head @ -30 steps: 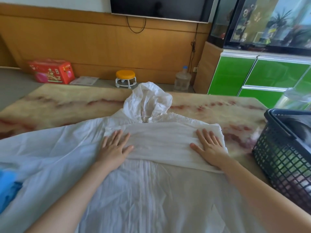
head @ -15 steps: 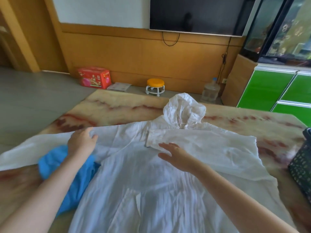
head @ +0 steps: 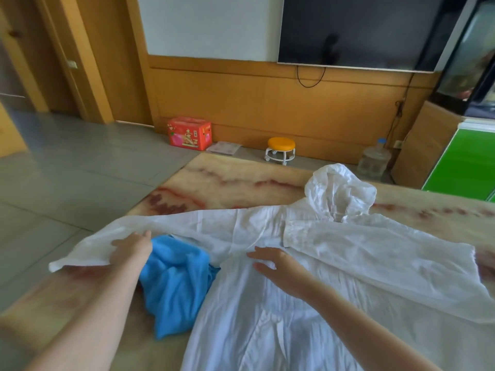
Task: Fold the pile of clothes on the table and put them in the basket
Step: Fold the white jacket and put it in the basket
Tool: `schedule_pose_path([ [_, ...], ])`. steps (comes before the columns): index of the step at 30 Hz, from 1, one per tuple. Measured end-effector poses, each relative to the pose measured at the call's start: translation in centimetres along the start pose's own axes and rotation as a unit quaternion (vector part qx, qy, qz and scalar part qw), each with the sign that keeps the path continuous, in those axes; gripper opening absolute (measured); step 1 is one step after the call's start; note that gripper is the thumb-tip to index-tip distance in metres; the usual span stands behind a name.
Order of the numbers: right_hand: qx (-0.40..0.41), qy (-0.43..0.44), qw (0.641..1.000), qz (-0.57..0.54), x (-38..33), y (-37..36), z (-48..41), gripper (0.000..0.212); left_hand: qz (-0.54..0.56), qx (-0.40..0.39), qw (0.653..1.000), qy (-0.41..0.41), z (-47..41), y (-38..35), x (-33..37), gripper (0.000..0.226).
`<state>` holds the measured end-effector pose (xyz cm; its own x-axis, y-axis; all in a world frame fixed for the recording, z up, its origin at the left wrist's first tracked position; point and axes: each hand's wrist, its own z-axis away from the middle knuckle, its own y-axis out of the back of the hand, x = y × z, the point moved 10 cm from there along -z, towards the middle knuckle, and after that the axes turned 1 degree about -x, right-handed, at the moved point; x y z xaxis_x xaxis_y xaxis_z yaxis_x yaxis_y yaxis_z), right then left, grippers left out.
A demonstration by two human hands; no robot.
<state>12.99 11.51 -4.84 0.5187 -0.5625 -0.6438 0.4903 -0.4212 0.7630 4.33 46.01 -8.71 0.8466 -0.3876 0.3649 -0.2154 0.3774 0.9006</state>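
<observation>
Sleeve (head: pixel 88 253) of the white hooded jacket (head: pixel 361 253) was grasped by left hand (head: pixel 132 249) fingers; right hand (head: pixel 281 269) fingers were spread, released.

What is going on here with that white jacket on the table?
A person is folding a white hooded jacket spread on the table. The left hand grips its outstretched sleeve near the cuff, while the right hand is open over the jacket's front. The other sleeve lies folded across the chest. A crumpled blue garment lies partly under the outstretched sleeve.
</observation>
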Motion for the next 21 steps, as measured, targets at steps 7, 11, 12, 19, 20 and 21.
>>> schedule_pose_path([
  [7, -0.087, 0.033, 0.993, 0.07, -5.4, -6.3, -4.0, 0.035, 0.128, 0.036, 0.989, 0.058, -3.3, 0.9, -7.0, 0.042],
  [11, -0.081, 0.031, 0.983, 0.164, -5.0, -7.5, -5.2, 0.038, 0.261, 0.025, 0.961, 0.091, -3.6, 1.3, -8.1, 0.025],
  [12, -0.078, 0.03, 0.984, 0.16, -4.9, -7.6, -5.3, 0.038, 0.313, 0.015, 0.944, 0.107, -3.5, 1.1, -7.9, 0.028],
  [19, -0.069, 0.039, 0.987, 0.138, -5.2, -7.4, -4.9, 0.035, 0.586, -0.021, 0.794, 0.16, -3.5, -1.3, -6.1, 0.036],
  [20, -0.076, 0.037, 0.985, 0.149, -5.2, -7.5, -4.8, 0.036, 0.596, -0.005, 0.785, 0.169, -3.4, -1.4, -6.4, 0.03],
  [21, -0.082, 0.038, 0.983, 0.161, -5.2, -7.7, -4.9, 0.037, 0.615, 0.0, 0.768, 0.179, -3.6, -1.8, -6.5, 0.018],
])
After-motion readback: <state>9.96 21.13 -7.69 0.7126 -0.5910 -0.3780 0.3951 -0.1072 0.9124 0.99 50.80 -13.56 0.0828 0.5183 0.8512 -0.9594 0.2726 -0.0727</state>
